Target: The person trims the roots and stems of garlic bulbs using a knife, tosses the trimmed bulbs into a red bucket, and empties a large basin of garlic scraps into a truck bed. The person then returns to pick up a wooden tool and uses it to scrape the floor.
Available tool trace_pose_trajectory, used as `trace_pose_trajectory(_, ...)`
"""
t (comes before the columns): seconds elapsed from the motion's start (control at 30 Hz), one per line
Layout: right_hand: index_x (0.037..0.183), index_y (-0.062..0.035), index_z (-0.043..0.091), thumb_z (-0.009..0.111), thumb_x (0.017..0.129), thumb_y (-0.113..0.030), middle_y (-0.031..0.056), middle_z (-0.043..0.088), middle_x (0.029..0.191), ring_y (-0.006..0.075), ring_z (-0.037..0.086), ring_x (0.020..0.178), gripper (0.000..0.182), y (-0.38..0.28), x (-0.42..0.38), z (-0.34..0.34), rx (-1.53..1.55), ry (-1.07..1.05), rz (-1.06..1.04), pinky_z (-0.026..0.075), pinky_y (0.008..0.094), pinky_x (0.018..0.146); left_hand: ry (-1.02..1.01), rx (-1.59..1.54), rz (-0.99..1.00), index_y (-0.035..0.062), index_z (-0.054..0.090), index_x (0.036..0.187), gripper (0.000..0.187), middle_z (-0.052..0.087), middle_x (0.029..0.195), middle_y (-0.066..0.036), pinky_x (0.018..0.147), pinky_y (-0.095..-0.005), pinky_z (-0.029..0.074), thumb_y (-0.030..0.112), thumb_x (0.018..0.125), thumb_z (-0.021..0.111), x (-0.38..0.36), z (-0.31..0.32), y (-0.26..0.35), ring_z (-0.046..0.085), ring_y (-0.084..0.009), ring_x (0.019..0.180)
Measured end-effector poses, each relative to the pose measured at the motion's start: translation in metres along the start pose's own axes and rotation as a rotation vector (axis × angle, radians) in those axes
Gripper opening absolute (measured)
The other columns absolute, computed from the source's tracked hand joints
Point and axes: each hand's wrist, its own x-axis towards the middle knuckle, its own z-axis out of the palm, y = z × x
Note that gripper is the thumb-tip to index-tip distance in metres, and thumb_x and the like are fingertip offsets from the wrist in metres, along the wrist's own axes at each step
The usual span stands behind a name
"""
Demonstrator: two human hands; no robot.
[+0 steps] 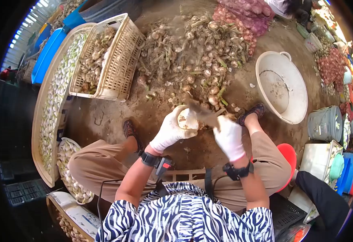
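My left hand point(170, 129), in a white glove, has its fingers wrapped around a pale garlic bulb point(187, 119) in front of me. My right hand point(229, 137), also gloved and a little blurred, grips a knife whose handle is hidden in the fist. The wide, dirty blade of the knife point(204, 114) points left and overlaps the bulb's right side in this view. Just beyond both hands, a loose heap of garlic point(209, 52) with dry stalks and roots covers the ground.
A cream plastic crate point(122, 60) of garlic stands at left, beside a long tray point(37, 133) of trimmed white pieces. By my left knee is a filled basket point(69, 141). A white basin point(301, 97) rests at right, near a grey bucket point(324, 123). Net sacks point(245, 16) lie behind the heap.
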Motion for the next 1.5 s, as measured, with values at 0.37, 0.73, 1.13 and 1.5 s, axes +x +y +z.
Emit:
trace_pose_trajectory(0.37,0.08,-0.0025,0.063,0.069,0.084,-0.007,0.0057,0.061,0.063,0.0147,0.059,0.056,0.008,0.022,-0.002,0.011,0.767,0.028,0.431,0.047,0.0294,0.055,0.167,-0.616,0.049,0.003,0.047,0.134,0.076,0.06,0.118,-0.006,0.095,-0.0335,0.051,0.032,0.073,0.082,0.021,-0.025,-0.021,0.059,-0.0177,0.111)
trace_pose_trajectory(0.73,0.084,0.0005,0.062,0.067,0.086,-0.013,0.0067,0.06,0.062,0.0133,0.059,0.058,0.015,-0.019,0.027,0.08,0.774,-0.018,0.386,0.048,0.0297,0.056,-0.004,-1.262,0.219,0.0065,0.057,0.114,0.033,0.063,0.105,-0.006,0.089,-0.0404,0.056,0.026,0.088,0.067,0.032,-0.03,-0.087,0.062,-0.0235,0.103)
trace_pose_trajectory(1.13,0.09,-0.0035,0.064,0.07,0.084,-0.015,0.002,0.063,0.064,0.009,0.055,0.048,0.015,0.017,0.042,0.107,0.893,-0.337,0.714,0.042,0.0242,0.043,0.57,-0.425,0.319,-0.0017,0.057,0.118,0.052,0.066,0.106,-0.014,0.086,-0.0372,0.054,0.042,0.09,0.064,0.144,-0.259,-0.027,0.064,-0.0268,0.099)
trace_pose_trajectory(1.5,0.083,-0.0053,0.06,0.064,0.085,-0.006,0.0037,0.062,0.064,0.0096,0.053,0.047,0.005,0.028,0.07,0.139,0.841,-0.239,0.839,0.04,0.0237,0.041,0.75,0.798,-0.615,-0.0027,0.052,0.126,0.066,0.07,0.097,-0.023,0.081,-0.0467,0.053,0.03,0.074,0.075,0.219,-0.269,-0.233,0.067,-0.0399,0.094)
